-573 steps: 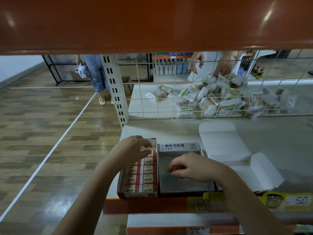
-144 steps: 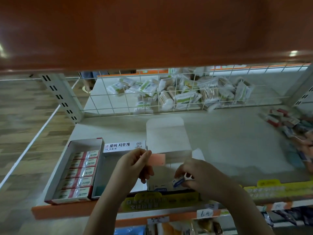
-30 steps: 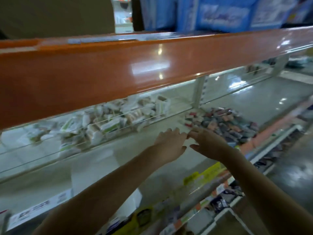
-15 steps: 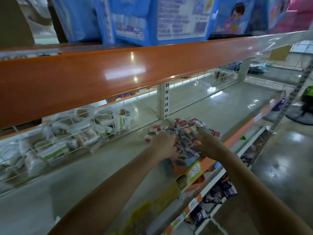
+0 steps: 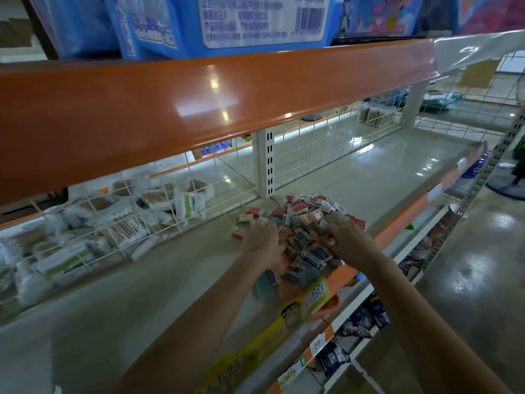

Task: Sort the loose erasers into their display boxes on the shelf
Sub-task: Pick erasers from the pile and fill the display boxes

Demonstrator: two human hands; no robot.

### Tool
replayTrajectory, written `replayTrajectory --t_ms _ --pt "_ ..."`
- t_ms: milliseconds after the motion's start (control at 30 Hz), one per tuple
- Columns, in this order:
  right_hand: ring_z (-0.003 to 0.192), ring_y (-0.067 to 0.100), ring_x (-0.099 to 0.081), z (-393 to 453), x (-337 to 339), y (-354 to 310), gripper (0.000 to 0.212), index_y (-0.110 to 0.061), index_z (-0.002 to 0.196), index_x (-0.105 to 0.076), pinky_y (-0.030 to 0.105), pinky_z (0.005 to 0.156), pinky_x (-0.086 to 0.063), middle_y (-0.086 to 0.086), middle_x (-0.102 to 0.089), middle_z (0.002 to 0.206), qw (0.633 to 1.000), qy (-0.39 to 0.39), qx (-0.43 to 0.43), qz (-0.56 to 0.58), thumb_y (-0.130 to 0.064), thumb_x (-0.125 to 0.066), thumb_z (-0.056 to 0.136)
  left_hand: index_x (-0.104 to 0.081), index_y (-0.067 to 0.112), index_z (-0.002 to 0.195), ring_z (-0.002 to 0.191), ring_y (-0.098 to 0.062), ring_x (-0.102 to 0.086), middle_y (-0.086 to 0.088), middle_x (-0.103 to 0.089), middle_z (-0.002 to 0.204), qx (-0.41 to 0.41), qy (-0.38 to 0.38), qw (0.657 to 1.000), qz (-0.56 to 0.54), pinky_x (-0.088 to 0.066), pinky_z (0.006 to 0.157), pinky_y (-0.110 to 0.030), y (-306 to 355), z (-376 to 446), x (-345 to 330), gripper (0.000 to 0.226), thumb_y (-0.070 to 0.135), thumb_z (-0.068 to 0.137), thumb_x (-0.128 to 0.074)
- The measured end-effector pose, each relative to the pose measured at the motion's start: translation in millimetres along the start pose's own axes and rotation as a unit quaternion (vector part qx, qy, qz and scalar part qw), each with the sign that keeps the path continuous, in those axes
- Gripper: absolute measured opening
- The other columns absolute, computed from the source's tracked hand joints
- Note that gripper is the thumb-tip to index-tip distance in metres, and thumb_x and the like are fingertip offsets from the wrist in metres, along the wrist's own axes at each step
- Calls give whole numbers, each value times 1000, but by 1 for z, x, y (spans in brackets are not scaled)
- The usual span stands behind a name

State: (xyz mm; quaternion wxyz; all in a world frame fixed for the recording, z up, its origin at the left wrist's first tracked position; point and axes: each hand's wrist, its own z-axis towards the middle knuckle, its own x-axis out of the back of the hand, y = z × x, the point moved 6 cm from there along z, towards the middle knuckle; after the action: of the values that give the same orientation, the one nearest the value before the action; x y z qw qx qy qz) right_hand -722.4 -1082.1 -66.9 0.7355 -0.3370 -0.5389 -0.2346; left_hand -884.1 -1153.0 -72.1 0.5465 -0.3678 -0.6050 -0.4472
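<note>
left hand [image 5: 262, 237] | right hand [image 5: 345, 241] | both in loose eraser pile [image 5: 301, 223] | pale shelf [image 5: 369, 177]

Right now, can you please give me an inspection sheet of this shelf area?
Surface: grey shelf with orange front edge, bare to the right of the pile.
Job's things: pile of loose erasers near the front edge; no display boxes in view.
Clutter: wrapped packets behind the wire grid; yellow price tag below the pile.
Grippers: left hand and right hand both in the pile, fingers hidden among erasers.
Cables: nothing seen.
Surroundings: blue packages on the upper shelf; shiny floor on the right.
</note>
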Motion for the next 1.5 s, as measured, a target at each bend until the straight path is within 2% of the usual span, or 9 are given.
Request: replayTrajectory --t_ms 167,400,533,700,800,900,1200,1333,1500 --pt "114 21 -52 -2 5 -2 24 -15 112 -58 33 89 -50 2 -50 127 1000 16 18 3 -22 -54 90 -52 15 120 114 -22 -51 -3 -58 121 8 50 996 -69 -46 89 -33 -11 -5 2 39 36 88 -57" --pt "87 10 -61 -19 30 -44 21 -10 106 -58 18 74 -53 -2 -58 100 972 55 51 221 -11 -63 86 -58 21 120 106 -18 -53 2 -61 118 -13 141 969 -201 -41 82 -26 -41 -49 38 37 26 84 -66" --pt "90 8 -63 -32 23 -81 30 -16 100 -54 17 77 -52 -5 -62 96 900 4 21 435 4 -64 81 -62 23 116 99 -15 -53 4 -62 109 -28 176 954 -242 -40 77 -23 -66 -94 60 33 22 83 -66" --pt "87 14 -64 -45 6 -148 31 -5 96 -56 20 73 -53 5 -66 92 759 -63 36 647 17 -60 75 -65 32 100 83 1 -52 22 -59 88 12 189 931 -313 -36 64 -8 -109 -162 84 16 25 86 -64" --pt "89 19 -64 -52 -7 -195 47 -12 92 -63 28 78 -56 9 -65 94 687 -118 48 716 -7 -85 51 -61 42 88 78 3 -56 20 -64 82 47 181 916 -354 -40 61 -12 -142 -203 91 14 29 90 -59" --pt "84 18 -65 -62 -21 -242 54 -20 82 -68 26 74 -55 4 -65 88 636 -156 50 754 -28 -94 36 -64 34 79 68 -1 -58 17 -67 73 110 169 891 -406 -42 62 -17 -177 -242 93 21 25 94 -52" --pt "83 21 -65 -106 -32 -391 37 -11 95 -57 24 73 -52 3 -66 87 674 -245 125 686 6 -68 65 -66 12 73 53 2 -52 11 -65 58 237 205 821 -477 -40 53 -13 -279 -363 104 28 13 95 -49" --pt "83 18 -68 -130 -37 -448 38 -11 101 -60 21 72 -53 9 -66 95 717 -285 161 616 16 -64 74 -64 16 69 51 4 -51 15 -63 54 261 231 820 -454 -38 52 -9 -316 -413 109 31 13 95 -48" --pt "83 6 -68 -159 -49 -504 39 -25 93 -61 15 72 -51 -4 -67 94 780 -296 237 497 11 -61 79 -64 22 78 57 5 -53 19 -65 62 274 232 832 -423 -41 57 -11 -352 -463 105 22 21 94 -49"
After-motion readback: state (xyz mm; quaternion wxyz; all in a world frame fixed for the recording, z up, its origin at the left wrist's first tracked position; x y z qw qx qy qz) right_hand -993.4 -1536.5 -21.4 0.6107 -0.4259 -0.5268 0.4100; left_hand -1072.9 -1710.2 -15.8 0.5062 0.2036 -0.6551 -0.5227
